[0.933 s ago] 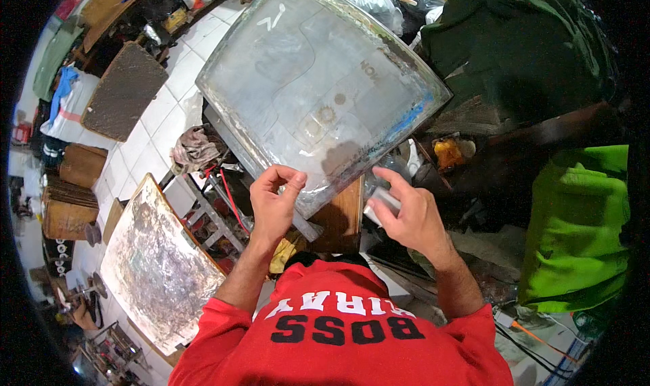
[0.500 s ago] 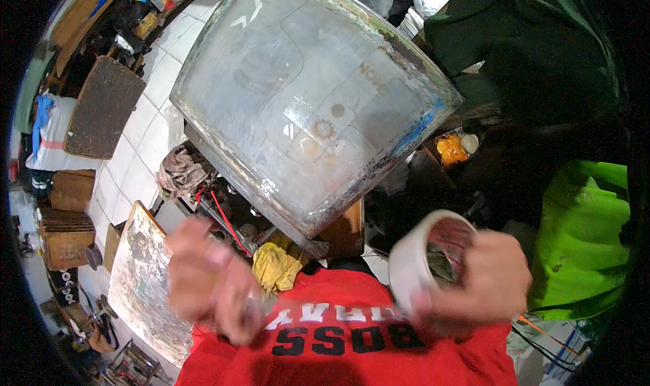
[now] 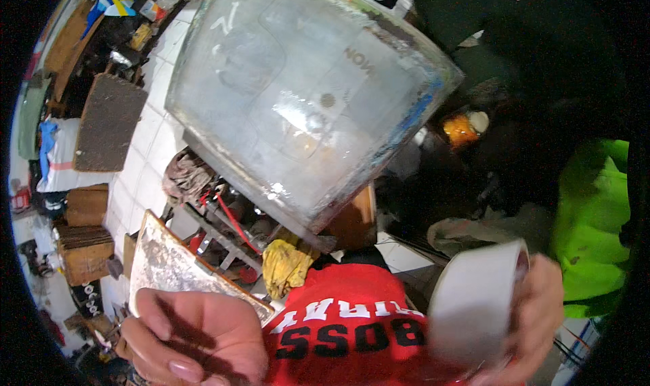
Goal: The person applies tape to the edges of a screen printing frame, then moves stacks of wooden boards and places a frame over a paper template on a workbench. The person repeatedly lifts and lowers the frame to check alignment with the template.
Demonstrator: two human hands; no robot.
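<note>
My left hand (image 3: 203,338) is palm up, released, loosely cupped; my right hand (image 3: 540,315) grasps a white roll (image 3: 474,308) from the right.

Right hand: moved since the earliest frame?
Yes. The right hand, holding the white roll, has moved away from the near corner of the grey panel, back toward the person and rightward.
</note>
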